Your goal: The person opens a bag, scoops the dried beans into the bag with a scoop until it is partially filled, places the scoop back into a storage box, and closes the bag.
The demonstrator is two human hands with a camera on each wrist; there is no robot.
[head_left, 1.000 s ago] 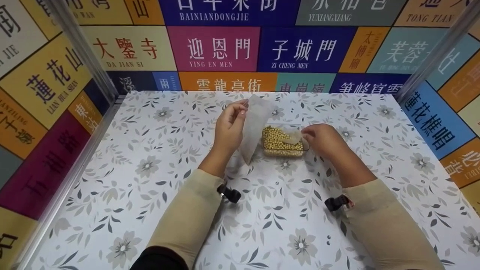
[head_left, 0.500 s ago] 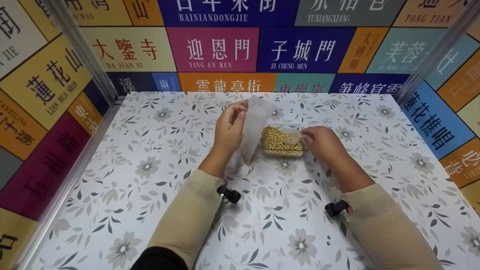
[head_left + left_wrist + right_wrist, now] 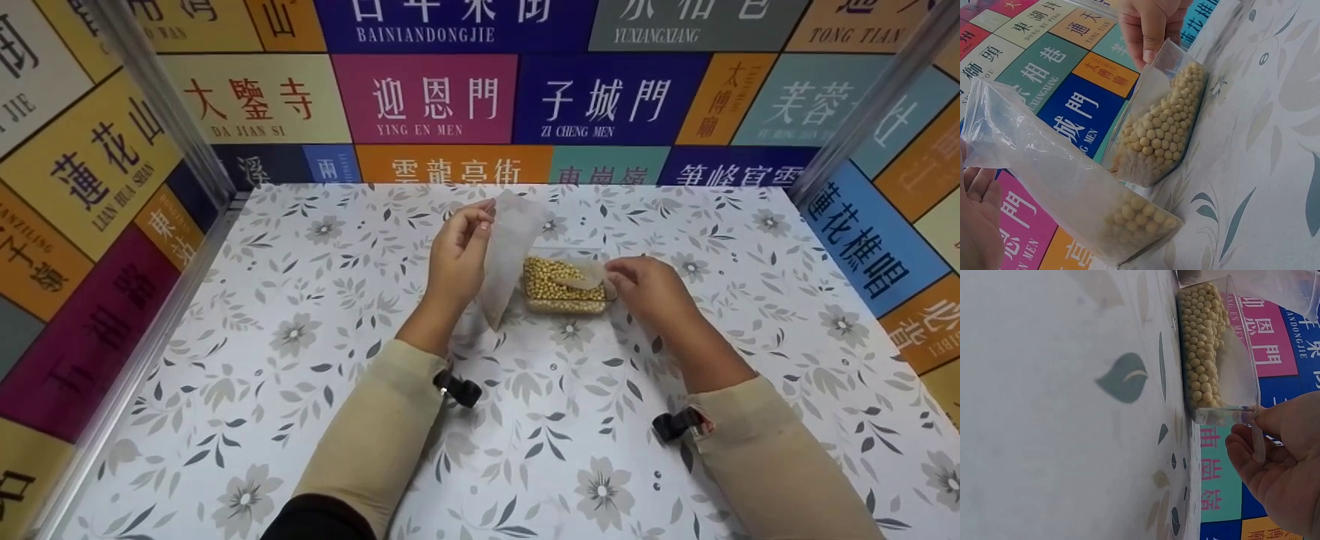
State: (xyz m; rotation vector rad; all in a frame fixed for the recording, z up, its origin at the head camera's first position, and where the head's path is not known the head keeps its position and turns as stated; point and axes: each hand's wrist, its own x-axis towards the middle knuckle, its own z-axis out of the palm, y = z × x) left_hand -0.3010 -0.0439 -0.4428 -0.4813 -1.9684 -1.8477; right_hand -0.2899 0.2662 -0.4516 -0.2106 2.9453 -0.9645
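Note:
My left hand [image 3: 457, 255] pinches the top of a translucent plastic bag [image 3: 513, 244], which hangs upright with its narrow lower corner at the table. Several soybeans [image 3: 1139, 216] lie in the bottom of the bag, as the left wrist view shows. Just right of the bag stands a clear rectangular container [image 3: 566, 307] partly filled with soybeans [image 3: 547, 276]. A translucent scoop [image 3: 589, 276] lies in the container among the beans. At the container's right end, my right hand [image 3: 651, 289] holds the scoop's handle [image 3: 1258, 445] between thumb and fingers.
The table [image 3: 555, 450] wears a white cloth printed with grey flowers and leaves. Colourful panels with large characters [image 3: 427, 97] wall in its back and both sides. Metal posts [image 3: 169, 97] stand at the back corners.
My right hand has shifted slightly, first left and then back right and toward me, with the scoop moving a little in the beans. My left hand and the bag stay put.

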